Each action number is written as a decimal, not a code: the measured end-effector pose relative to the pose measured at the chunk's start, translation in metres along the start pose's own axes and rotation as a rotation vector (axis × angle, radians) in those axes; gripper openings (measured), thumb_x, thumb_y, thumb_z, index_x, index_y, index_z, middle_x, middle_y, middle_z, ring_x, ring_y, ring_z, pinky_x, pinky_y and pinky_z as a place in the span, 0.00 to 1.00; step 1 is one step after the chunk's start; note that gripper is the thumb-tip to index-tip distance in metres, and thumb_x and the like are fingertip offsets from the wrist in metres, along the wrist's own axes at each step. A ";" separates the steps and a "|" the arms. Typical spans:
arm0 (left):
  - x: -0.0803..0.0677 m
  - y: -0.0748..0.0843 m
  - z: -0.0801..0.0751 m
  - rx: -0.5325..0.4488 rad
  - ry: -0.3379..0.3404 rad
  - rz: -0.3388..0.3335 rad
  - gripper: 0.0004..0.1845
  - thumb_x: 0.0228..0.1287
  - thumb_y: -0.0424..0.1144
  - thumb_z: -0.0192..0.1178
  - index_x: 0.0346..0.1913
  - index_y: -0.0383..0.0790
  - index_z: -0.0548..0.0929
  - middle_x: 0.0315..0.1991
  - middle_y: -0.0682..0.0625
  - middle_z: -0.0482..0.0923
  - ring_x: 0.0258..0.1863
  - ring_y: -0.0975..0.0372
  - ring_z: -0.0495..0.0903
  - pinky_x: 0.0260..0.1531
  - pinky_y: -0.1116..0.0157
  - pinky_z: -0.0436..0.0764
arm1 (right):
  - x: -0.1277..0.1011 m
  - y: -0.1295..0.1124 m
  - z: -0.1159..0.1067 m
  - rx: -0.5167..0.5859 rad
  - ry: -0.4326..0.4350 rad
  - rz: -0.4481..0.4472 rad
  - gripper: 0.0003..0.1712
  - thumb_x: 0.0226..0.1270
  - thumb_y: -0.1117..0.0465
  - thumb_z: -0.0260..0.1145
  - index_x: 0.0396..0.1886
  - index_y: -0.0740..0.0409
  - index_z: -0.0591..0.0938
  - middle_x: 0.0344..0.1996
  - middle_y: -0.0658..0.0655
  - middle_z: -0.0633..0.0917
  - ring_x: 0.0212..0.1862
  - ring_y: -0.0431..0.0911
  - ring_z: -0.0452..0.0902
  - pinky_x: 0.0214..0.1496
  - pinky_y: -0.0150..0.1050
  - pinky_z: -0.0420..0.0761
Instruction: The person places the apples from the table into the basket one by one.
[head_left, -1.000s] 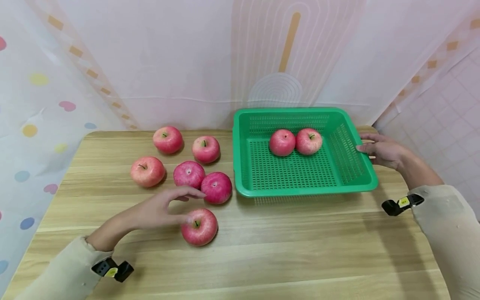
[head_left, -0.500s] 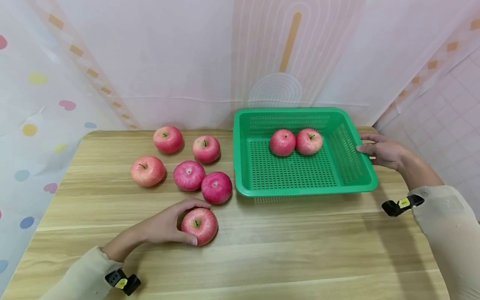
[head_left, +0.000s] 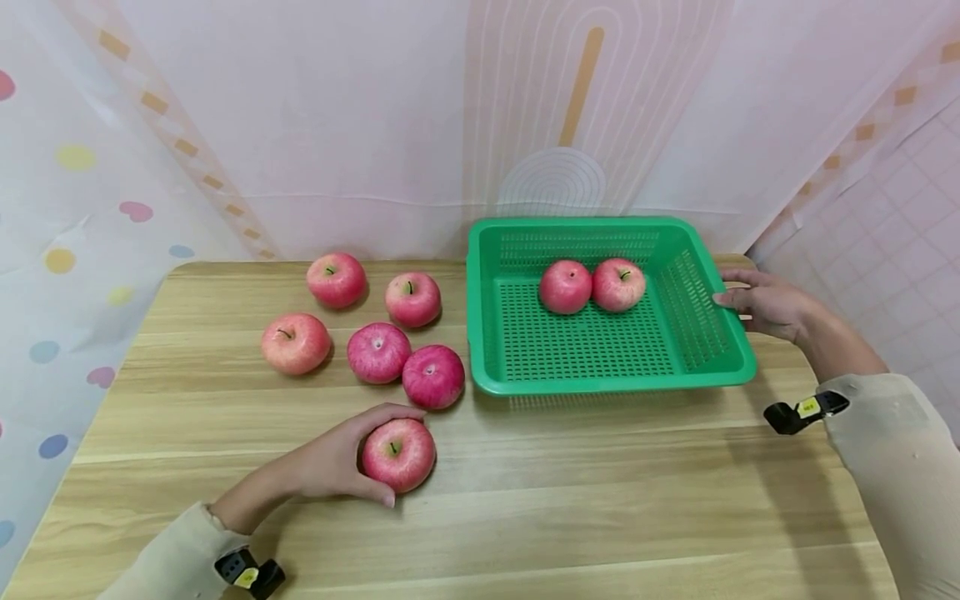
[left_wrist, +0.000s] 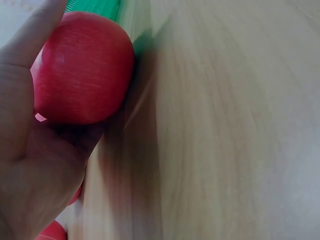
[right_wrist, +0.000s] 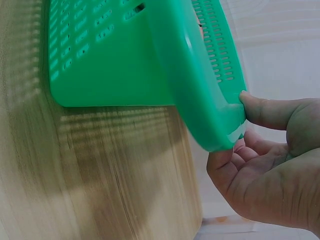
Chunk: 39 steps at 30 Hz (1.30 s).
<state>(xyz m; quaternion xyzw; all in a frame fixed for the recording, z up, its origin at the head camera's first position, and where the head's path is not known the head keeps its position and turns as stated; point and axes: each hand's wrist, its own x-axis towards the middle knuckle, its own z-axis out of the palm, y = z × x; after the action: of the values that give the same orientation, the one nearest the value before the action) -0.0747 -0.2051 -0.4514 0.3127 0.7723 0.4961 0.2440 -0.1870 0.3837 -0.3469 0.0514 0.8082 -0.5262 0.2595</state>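
At the front of the group, my left hand [head_left: 341,458] curls round a red apple [head_left: 399,456] that sits on the table, thumb at its near side and fingers at its far side. The left wrist view shows this apple [left_wrist: 85,67] close against the palm, its far side hidden. My right hand [head_left: 768,307] pinches the right rim of a green plastic basket [head_left: 600,386]. In the right wrist view the thumb lies on top of the basket's rim [right_wrist: 200,95] with fingers beneath. Two apples [head_left: 566,287] touch each other inside the basket.
Several more apples lie left of the basket: two dark pink ones [head_left: 433,377] side by side, and paler ones [head_left: 296,343] behind and left. The wooden table [head_left: 600,500] ends at a patterned cloth backdrop [head_left: 360,125].
My left hand has come down and toward the near side, from above the apple to round it. The right hand, the basket and the other apples have stayed put.
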 end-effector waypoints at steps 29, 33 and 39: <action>-0.002 0.000 0.003 -0.011 -0.026 0.023 0.42 0.56 0.41 0.78 0.71 0.41 0.67 0.61 0.53 0.74 0.58 0.61 0.75 0.61 0.69 0.73 | 0.000 0.001 0.001 0.009 -0.004 0.000 0.33 0.83 0.63 0.51 0.78 0.68 0.50 0.40 0.41 0.80 0.43 0.35 0.79 0.48 0.37 0.82; -0.003 0.001 0.002 -0.010 -0.025 0.013 0.42 0.56 0.40 0.78 0.71 0.41 0.67 0.62 0.53 0.75 0.58 0.61 0.76 0.61 0.68 0.74 | 0.000 0.001 0.001 0.007 -0.006 0.000 0.34 0.83 0.62 0.51 0.78 0.69 0.48 0.40 0.41 0.80 0.43 0.35 0.79 0.49 0.36 0.82; -0.005 0.006 -0.002 0.008 -0.024 -0.025 0.43 0.55 0.40 0.78 0.72 0.44 0.67 0.63 0.56 0.74 0.59 0.61 0.76 0.61 0.68 0.74 | 0.000 0.001 -0.001 0.007 -0.004 -0.001 0.33 0.83 0.62 0.51 0.77 0.68 0.50 0.41 0.40 0.80 0.43 0.35 0.79 0.48 0.36 0.82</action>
<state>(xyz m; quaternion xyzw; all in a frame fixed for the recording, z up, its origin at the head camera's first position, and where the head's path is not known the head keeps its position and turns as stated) -0.0709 -0.2079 -0.4452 0.3100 0.7751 0.4864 0.2580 -0.1871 0.3843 -0.3473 0.0507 0.8060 -0.5290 0.2607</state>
